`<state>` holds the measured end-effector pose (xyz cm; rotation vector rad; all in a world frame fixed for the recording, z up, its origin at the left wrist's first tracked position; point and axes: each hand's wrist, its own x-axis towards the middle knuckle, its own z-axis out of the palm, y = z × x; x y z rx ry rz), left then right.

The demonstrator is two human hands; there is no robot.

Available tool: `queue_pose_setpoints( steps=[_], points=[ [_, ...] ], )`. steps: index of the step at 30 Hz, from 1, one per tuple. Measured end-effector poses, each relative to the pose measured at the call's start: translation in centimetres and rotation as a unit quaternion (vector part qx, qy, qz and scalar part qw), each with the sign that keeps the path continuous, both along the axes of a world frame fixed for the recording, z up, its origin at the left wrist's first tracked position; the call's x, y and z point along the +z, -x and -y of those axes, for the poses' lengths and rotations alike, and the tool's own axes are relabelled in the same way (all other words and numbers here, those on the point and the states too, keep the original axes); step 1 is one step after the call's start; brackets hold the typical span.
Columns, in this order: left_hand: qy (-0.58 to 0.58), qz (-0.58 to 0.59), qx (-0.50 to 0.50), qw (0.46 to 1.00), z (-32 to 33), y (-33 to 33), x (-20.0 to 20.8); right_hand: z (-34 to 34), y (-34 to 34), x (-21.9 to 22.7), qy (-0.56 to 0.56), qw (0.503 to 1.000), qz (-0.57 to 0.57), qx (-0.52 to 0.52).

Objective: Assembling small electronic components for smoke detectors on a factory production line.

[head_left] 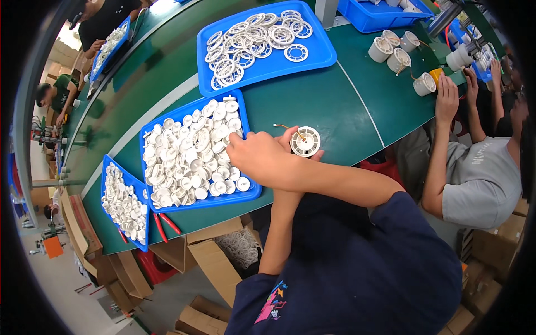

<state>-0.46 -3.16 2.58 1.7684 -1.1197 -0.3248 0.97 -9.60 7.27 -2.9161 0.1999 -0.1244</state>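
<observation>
My left hand (pixel 286 138) grips a white round housing (pixel 305 146) with a spoked ring on its upper face. A thin orange-brown wire with a small white connector runs out from it to the left. Crossing over my left wrist, my right hand (pixel 261 158) reaches to the right edge of a blue tray (pixel 249 195). This tray is heaped with small white round caps (pixel 192 164). The right fingers are curled down at the caps; whatever lies between their tips is hidden.
A blue tray (pixel 329 56) of white spoked rings (pixel 296 53) lies at the back. Farther left is a smaller blue tray (pixel 143 245) of white parts, with red-handled pliers (pixel 161 228) nearby. White wired cylinders (pixel 381 49) stand right, beside a co-worker's hands (pixel 446 97). Open cardboard boxes (pixel 215 268) sit below.
</observation>
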Motion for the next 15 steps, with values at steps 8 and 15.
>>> queue_pose_setpoints(
  steps=[8,15],
  points=[
    [0.046,-0.035,-0.053,0.997,-0.5,0.5,-1.3,1.7,5.4,2.1,-0.311,0.914,0.245,-0.085],
    [0.053,0.018,-0.043,0.998,-0.1,0.3,0.7,5.7,13.8,4.0,-0.440,0.825,0.252,-0.249]
  ],
)
